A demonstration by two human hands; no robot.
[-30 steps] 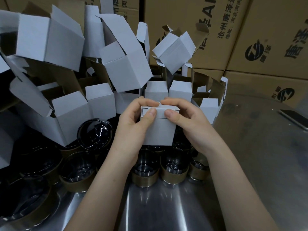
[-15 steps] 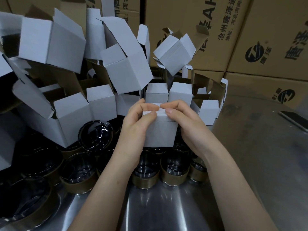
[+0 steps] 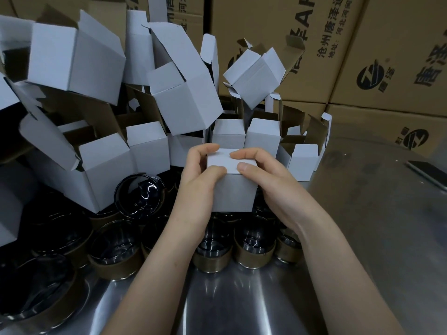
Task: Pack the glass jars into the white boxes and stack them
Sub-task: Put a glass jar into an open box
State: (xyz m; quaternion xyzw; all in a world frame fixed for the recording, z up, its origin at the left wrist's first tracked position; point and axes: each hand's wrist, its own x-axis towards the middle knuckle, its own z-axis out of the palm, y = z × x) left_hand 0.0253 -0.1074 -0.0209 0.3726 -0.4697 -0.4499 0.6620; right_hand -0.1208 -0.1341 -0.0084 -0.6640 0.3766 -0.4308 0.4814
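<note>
Bare forearms, left hand (image 3: pixel 193 189) and right hand (image 3: pixel 275 189) with short nails.

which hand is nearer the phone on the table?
Right. The right hand grips the white box on the side toward the phone; the left hand grips its far side.

I read this as a packing station in a warehouse or stockroom; brown shipping cartons (image 3: pixel 278 44) with printed logos and Chinese text stacked like a wall behind; a heap of flap-open white boxes (image 3: pixel 183 100); lots of glass jars (image 3: pixel 254 247) with gold bands crowded on a bare steel counter (image 3: pixel 362 226).
</note>
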